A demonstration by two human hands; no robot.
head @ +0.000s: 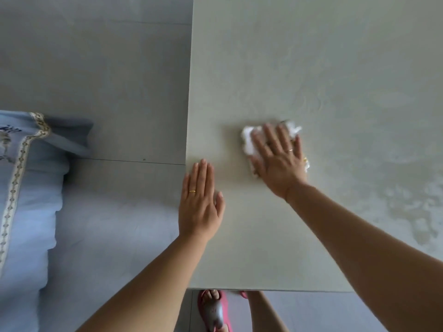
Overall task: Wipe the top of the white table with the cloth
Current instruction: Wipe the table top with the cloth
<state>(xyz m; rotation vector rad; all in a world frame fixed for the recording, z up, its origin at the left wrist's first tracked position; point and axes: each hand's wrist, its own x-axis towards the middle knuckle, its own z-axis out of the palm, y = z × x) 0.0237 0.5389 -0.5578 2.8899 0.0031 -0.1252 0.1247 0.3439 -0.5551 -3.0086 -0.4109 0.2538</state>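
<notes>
At six o'clock a foot in a pink slipper (215,310) stands on the floor under the white table (311,68). The left hand (200,202) lies flat and open on the table's left edge. Just beyond, toward one o'clock, the right hand (279,159) presses spread-fingered on the crumpled white cloth (248,140).

Most of the white cloth (249,142) lies hidden under the right hand (278,159), and its far edge is blurred. The table (311,68) runs off the top and right edges. The blue pillow (26,178) is cut by the left edge; the pink slipper (214,310), partly under the table, by the bottom.
</notes>
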